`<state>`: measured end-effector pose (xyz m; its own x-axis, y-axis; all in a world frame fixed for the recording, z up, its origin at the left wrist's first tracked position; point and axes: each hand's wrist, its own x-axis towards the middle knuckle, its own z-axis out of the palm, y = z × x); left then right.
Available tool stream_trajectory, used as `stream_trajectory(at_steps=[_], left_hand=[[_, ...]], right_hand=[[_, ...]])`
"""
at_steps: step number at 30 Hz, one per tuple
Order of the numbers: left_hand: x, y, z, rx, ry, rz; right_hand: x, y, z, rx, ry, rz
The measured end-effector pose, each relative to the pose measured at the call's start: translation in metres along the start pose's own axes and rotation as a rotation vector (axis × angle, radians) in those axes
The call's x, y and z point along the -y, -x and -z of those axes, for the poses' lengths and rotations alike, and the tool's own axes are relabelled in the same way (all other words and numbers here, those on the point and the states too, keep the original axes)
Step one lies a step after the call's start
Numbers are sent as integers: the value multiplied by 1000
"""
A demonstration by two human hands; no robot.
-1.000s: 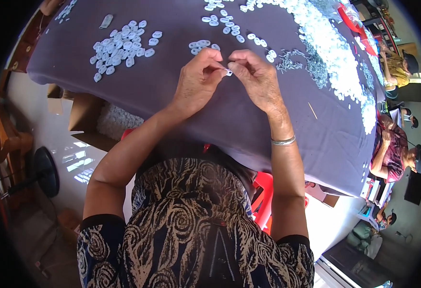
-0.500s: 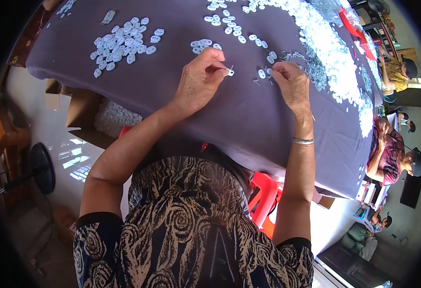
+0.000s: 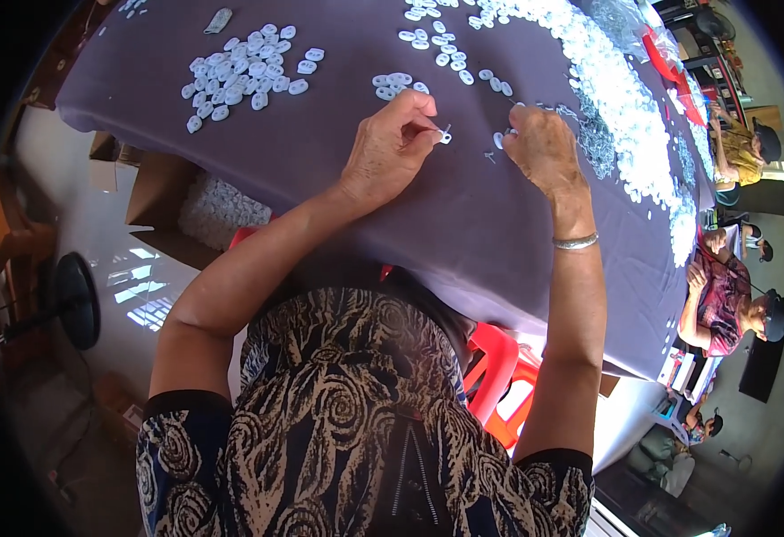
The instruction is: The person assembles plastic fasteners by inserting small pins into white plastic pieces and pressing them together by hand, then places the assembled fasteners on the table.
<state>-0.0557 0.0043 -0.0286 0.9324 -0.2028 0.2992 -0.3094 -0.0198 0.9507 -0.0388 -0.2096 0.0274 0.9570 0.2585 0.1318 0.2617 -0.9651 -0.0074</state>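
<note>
My left hand (image 3: 394, 141) is closed in a pinch above the purple-grey cloth. Between its thumb and forefinger is a small white oval plastic piece (image 3: 445, 138) with holes, and a thin metal pin stands up beside it. My right hand (image 3: 546, 152) has its fingers curled down at the cloth, next to the loose metal pins (image 3: 568, 113). What its fingertips hold, if anything, is hidden. Another white oval piece (image 3: 499, 140) lies partly covered by those fingers. A small group of white pieces (image 3: 394, 82) lies just beyond my left hand.
A heap of white pieces (image 3: 238, 73) lies at the far left, near a grey oblong object (image 3: 218, 21). Along the right runs a long bank of white pieces (image 3: 635, 134) beside a mound of metal pins (image 3: 596, 148). Below the cloth's left edge stands a cardboard box (image 3: 159, 192). People sit at right.
My right hand has turned and shifted away from me, its fingers moving from the white pieces toward the loose pins. My left hand keeps its pinch. The whole view has shifted slightly.
</note>
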Motion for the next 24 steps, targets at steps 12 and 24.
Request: stream_trajectory(at_steps=[12,24], left_hand=[[2,-1,0,-18,13,-24],[2,-1,1,-22,31,4]], right_hand=[[12,9,-9,-161,-1099,-420],[56,-6,-38,-354,-716,-102]])
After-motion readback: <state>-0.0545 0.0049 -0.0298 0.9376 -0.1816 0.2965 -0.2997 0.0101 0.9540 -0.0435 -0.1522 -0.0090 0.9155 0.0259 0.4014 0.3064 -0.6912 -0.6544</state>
